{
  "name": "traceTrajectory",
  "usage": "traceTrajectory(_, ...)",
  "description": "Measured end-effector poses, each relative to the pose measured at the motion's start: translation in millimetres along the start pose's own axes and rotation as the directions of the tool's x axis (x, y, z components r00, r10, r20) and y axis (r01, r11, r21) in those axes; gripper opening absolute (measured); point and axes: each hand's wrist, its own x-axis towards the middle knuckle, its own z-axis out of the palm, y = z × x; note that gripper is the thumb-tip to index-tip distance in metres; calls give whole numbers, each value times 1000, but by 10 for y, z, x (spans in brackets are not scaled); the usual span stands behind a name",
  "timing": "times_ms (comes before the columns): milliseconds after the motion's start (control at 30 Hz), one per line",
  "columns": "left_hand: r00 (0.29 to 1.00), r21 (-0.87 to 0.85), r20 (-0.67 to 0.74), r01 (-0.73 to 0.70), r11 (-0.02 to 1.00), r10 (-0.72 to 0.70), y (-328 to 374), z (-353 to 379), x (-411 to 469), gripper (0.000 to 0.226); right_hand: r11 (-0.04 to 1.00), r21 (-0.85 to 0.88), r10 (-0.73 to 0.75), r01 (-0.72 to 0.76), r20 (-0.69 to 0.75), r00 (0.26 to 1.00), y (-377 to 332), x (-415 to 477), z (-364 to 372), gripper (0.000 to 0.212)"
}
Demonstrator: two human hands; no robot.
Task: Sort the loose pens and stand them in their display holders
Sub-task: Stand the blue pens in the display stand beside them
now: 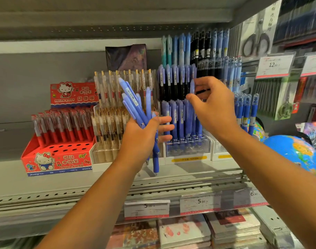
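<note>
While left hand [142,135] grips a bundle of blue pens [133,101], fingers wrapped round the barrels, caps fanned up, tips hanging below the fist, right hand [214,108] is up at the tiered clear holder [187,150]. Its thumb and forefinger are curled in a pinch on a single periwinkle pen [192,86] near the cap end. That pen is upright in front of the holder's middle row, above the lower row of matching blue pens. Red Hello Kitty box [54,159] far left, gold-clipped pens [117,83] between, globe [295,151] right.
</note>
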Motion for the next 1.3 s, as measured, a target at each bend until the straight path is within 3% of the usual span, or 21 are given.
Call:
traceTrajectory(133,1000,12,4,-18,1000,18,-12,1,0,11,996,-90,-21,23,28,999,71,-84,57,30)
traceTrajectory(267,1000,3,7,-4,1000,4,-32,-17,14,7,982,-187,60,-36,125,990,156,-150,82,36)
traceTrajectory(500,998,20,15,55,998,-55,-36,-42,14,4,976,-189,147,-107,211,966,199,-161,62,34)
traceTrajectory(667,999,37,25,41,998,-42,-58,-23,16,6,957,-289,47,17,211,976,80,-258,22,32)
traceTrajectory(700,999,62,22,32,998,-33,-65,-30,23,7,967,-249,-9,57,189,982,28,-294,8,28)
traceTrajectory(767,1000,137,14,9,991,-11,-77,-46,32,8,998,-3,-54,56,212,976,-100,-348,-18,21)
traceTrajectory(833,1000,196,-3,-20,980,21,-84,-58,35,9,964,259,-41,-61,370,928,-230,-382,-26,21)
traceTrajectory(900,999,200,-9,-38,979,41,-83,-54,32,7,913,371,-39,-171,496,867,-291,-402,-16,24)
traceTrajectory(1167,1000,212,12,8,977,-11,-67,-56,17,7,861,410,54,-301,515,855,-302,-406,-20,27)
traceTrajectory(1300,998,224,-27,56,973,-52,-48,-49,26,8,882,393,94,-259,392,915,-254,-246,-158,24)
